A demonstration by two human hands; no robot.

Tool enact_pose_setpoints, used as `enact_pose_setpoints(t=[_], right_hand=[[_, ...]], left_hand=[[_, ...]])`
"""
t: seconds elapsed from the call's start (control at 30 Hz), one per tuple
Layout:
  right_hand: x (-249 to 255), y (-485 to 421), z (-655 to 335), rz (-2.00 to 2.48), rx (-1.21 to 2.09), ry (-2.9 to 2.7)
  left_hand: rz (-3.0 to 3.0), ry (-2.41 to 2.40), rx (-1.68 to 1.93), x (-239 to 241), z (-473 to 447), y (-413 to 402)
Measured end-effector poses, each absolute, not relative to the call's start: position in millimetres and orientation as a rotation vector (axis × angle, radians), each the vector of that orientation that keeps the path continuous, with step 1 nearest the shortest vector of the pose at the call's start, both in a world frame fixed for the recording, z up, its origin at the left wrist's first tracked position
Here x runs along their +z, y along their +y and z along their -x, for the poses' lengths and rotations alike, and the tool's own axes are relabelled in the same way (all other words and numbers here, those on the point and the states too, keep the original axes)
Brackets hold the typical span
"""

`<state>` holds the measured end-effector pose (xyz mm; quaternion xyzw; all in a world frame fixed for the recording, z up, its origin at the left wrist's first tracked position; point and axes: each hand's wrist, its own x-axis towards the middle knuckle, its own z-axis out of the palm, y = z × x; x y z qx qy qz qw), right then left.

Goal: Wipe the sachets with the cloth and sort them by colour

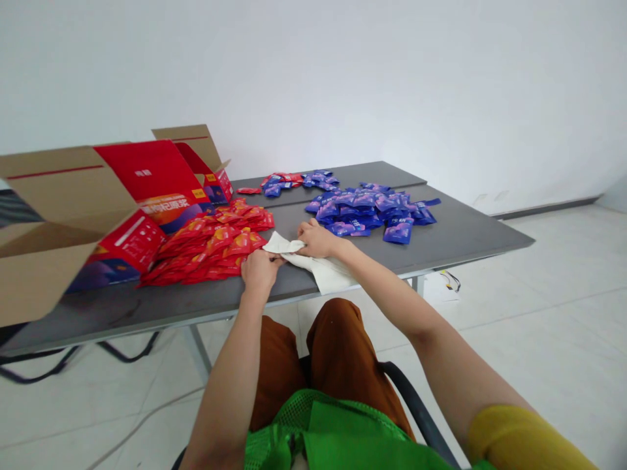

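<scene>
A cream cloth piece, perhaps a bag [330, 273], lies at the front edge of the grey table, partly folded and hanging slightly over the edge. My right hand [318, 239] has its fingers curled on the upper part of the cloth. At its left end, my left hand [259, 269] is closed with the fingertips pinching the cloth's edge. A heap of red sachets [220, 241] lies just left of my left hand. Beyond my right hand is a heap of purple-blue sachets [367, 207]. The cloth's inside is hidden from me.
Open red-and-blue cardboard boxes [151, 173] with raised flaps stand on the table's left side. Smaller groups of red sachets [289, 177] and blue sachets [321, 179] lie toward the back of the table [470, 238]. A white wall [313, 78] rises behind it.
</scene>
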<state>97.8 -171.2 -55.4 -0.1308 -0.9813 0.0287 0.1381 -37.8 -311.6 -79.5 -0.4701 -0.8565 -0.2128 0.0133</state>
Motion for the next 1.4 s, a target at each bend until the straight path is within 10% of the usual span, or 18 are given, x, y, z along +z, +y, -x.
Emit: enact_pose_setpoints(t=[0.3,1.4], right_hand=[[-50,-201,-162,0.565,-0.199,-2.927],[-53,-157,-98,0.196,0.434,-2.932]], left_hand=[[1.543,-2.649,-0.725,-77,40,-314],[1.474,-2.701,-0.585,-64,33,-313]])
